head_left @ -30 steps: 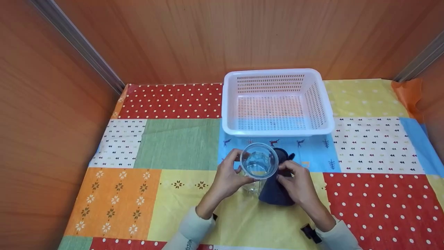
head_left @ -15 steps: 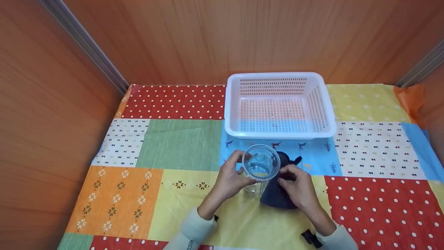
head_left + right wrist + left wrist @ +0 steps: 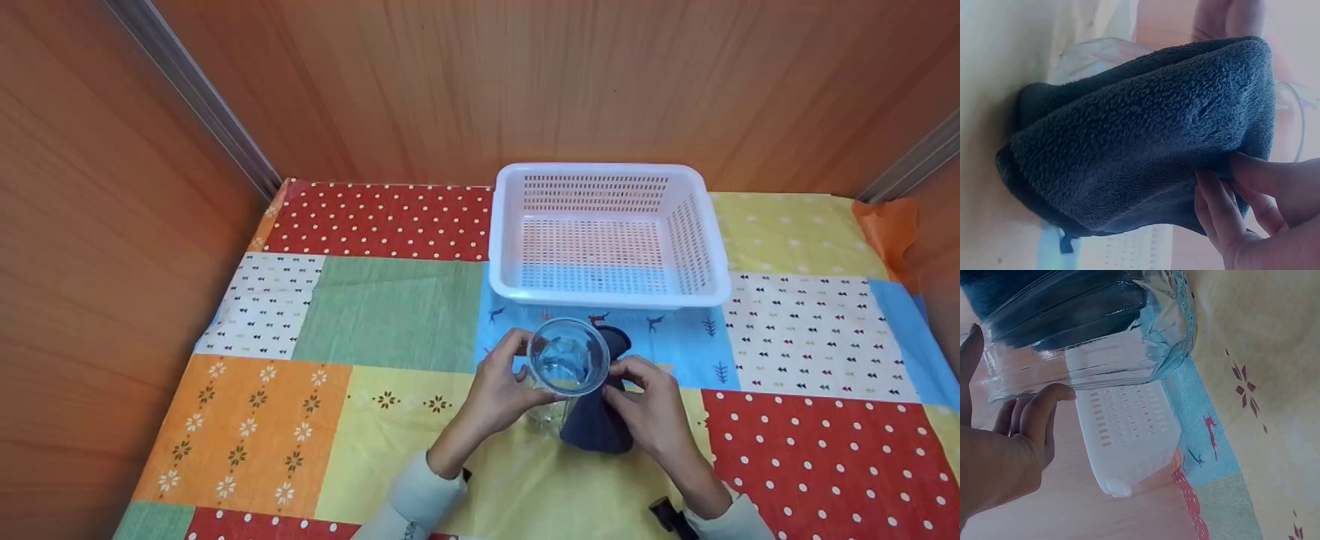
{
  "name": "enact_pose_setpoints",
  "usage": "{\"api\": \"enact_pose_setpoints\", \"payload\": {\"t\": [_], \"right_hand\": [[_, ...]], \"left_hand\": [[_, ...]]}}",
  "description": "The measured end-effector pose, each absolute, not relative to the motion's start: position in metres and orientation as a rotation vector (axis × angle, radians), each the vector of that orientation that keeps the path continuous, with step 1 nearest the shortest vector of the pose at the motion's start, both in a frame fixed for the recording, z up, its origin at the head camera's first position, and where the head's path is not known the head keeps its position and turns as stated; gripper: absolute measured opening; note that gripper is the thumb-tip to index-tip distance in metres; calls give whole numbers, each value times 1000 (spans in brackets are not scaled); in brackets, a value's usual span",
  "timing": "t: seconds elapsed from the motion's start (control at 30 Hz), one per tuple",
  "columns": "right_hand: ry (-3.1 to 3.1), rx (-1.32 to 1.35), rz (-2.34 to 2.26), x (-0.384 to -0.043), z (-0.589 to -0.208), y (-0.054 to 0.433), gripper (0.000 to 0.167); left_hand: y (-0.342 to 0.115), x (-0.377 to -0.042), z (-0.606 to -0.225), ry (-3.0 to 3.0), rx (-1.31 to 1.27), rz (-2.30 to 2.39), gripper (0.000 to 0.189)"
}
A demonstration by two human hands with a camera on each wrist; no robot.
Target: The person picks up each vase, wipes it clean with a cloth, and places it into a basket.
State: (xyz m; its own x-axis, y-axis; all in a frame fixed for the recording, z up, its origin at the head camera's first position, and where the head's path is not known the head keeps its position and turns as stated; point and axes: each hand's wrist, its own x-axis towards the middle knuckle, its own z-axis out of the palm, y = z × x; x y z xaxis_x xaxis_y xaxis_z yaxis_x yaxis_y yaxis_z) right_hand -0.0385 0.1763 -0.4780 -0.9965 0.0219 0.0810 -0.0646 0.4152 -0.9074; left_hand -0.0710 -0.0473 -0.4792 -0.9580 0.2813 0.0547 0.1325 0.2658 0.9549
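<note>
Nearest the camera, two pale sleeves reach in from the bottom edge over the yellow patch of the patchwork cloth that covers the counter. The left hand holds a clear glass, its grip curled round the left side of the wall with the fingertips on the ribbed surface; the glass stands upright with its mouth open toward the head camera. The right hand holds a dark blue fleece cloth bunched against the right side of the glass, its grip pinching the folded fabric, as the right wrist view shows with the fingers pressed into the pile. The cloth touches the glass and hangs down to the counter just below it, and a bit of it shows beyond the rim. Glass and cloth sit over the seam between the yellow and light blue patches, near the middle of the counter. Just beyond them stands a white perforated basket, apart from the glass. Behind everything rise wooden walls.
</note>
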Motion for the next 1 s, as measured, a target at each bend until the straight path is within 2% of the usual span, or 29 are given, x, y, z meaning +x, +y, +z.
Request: {"api": "enact_pose_setpoints", "payload": {"t": [0.23, 0.43, 0.8, 1.0], "right_hand": [[-2688, 12, 1618, -42, -501, 180, 26], [-2678, -41, 1676, -43, -506, 180, 24], [-2520, -2, 1785, -38, -467, 176, 24], [-2554, 6, 1722, -40, -466, 176, 23]], "left_hand": [[-49, -72, -477, 2410, 403, 1754, 62], [-48, -71, -478, 2378, 386, 1767, 62], [-48, -70, -480, 2387, 380, 1761, 63], [-48, -71, -479, 2413, 407, 1753, 63]]}}
